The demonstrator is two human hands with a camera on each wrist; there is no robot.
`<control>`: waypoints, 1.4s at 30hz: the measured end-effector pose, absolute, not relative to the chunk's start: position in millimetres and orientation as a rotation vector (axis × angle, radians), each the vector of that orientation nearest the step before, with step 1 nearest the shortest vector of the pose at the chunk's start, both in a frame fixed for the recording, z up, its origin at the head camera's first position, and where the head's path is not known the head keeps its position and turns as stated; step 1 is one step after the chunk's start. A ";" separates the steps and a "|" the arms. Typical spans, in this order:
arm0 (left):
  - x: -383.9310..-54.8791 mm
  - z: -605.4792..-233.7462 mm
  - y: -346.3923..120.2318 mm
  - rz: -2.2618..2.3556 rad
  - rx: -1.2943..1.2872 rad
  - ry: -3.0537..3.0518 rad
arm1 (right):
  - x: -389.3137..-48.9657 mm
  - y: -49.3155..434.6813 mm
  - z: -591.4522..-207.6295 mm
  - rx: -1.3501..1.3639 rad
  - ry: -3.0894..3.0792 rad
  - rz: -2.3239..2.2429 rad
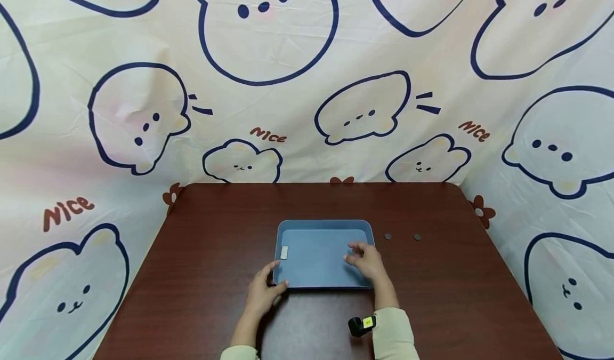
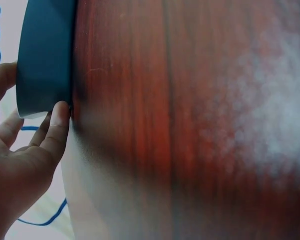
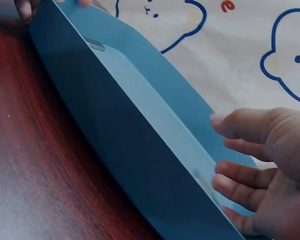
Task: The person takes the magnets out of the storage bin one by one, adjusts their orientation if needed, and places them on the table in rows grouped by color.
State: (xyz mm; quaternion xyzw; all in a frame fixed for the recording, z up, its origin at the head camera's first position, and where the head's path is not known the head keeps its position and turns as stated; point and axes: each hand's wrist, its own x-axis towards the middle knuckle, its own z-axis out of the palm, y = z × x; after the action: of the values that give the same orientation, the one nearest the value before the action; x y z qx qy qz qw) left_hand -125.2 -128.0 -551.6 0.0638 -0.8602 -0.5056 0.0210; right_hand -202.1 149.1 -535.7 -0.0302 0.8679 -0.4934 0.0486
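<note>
A shallow blue tray [image 1: 314, 258] with raised walls stands on the table. My left hand [image 1: 261, 292] grips its near left corner. In the left wrist view the thumb [image 2: 60, 115] presses on the tray's outer wall, with other fingers round the corner. A small whitish rectangular piece [image 1: 284, 252] is inside the tray along the left side; the right wrist view shows it as a thin flat strip [image 3: 94, 44]. Over the tray's right part hovers my right hand [image 1: 368, 263], fingers apart and loosely bent. Nothing shows between them.
Two small dark round pieces, one [image 1: 387, 236] close to the tray and one [image 1: 417, 237] farther right, lie on the brown wooden table [image 1: 201, 242]. A black device [image 1: 361, 326] sits at the right wrist. A patterned cloth [image 1: 297, 109] hangs behind the table.
</note>
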 end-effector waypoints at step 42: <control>-123.5 -553.1 -130.1 -1.647 0.201 -2.632 | -207.0 115.1 -559.0 -0.048 2.899 -1.224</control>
State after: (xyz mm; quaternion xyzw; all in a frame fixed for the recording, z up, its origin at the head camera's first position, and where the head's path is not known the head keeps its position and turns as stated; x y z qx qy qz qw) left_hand -123.5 -130.1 -553.1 0.0646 -0.8459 -0.5292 0.0153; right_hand -207.0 115.1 -559.0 -0.0153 0.9211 -0.3890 -0.0027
